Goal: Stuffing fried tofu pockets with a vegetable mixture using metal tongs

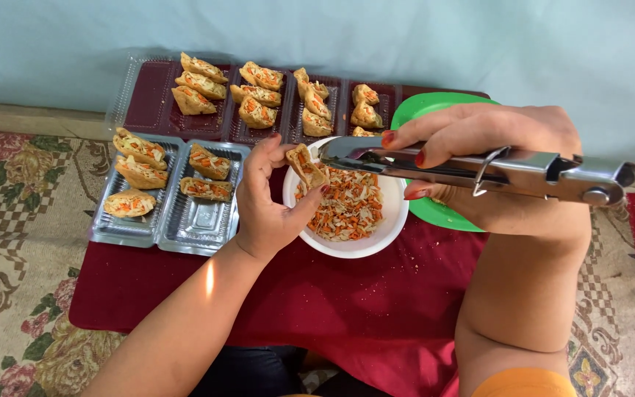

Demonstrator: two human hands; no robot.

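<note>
One white bowl (347,246) sits on the dark red cloth (317,294), holding a shredded filling (347,209) of orange carrot strips and pale shreds. The left hand (270,202) is closed around one fried pastry pocket (307,166), pinching it between thumb and fingertips just above the bowl's left rim, open end up. The right hand (479,165) grips one pair of steel tongs (472,169), squeezed nearly shut, their tips at the pocket's mouth over the bowl. One green plate (435,110) lies behind the bowl, largely hidden under the right hand.

Two clear plastic trays stand at the left, touching side by side. The outer tray (130,228) holds three stuffed pockets; the inner tray (200,224) holds two, with its near end bare. Behind them, along the pale wall, runs a row of four more clear trays (148,103): the first carries three stuffed pockets, the second three, the third three, and the fourth two in full view, with another piece partly hidden at its near edge. A patterned floral carpet (16,242) spreads beneath the cloth on both sides.
</note>
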